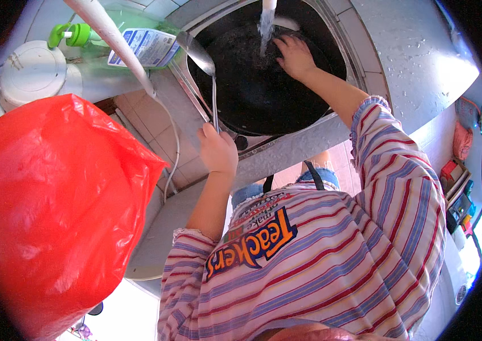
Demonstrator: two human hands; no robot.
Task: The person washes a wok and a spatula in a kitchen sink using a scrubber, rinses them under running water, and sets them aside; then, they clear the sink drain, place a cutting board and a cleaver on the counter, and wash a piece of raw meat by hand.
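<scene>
My left hand is closed around the handle of a metal ladle. Its bowl points away from me, over the sink's left rim. My right hand is over a large black pan, fingers apart and slightly bent, just right of a stream of running water. I see nothing held in it; whether the fingertips touch the pan is unclear. The pan fills most of a metal-rimmed sink. Water falls into it from a white spout at the top.
A green pump bottle lies on its side left of the sink, near a white round lidded container. A white pipe slants past the bottle. At left, a large red plastic bag hides much. Right of the sink is a wet counter.
</scene>
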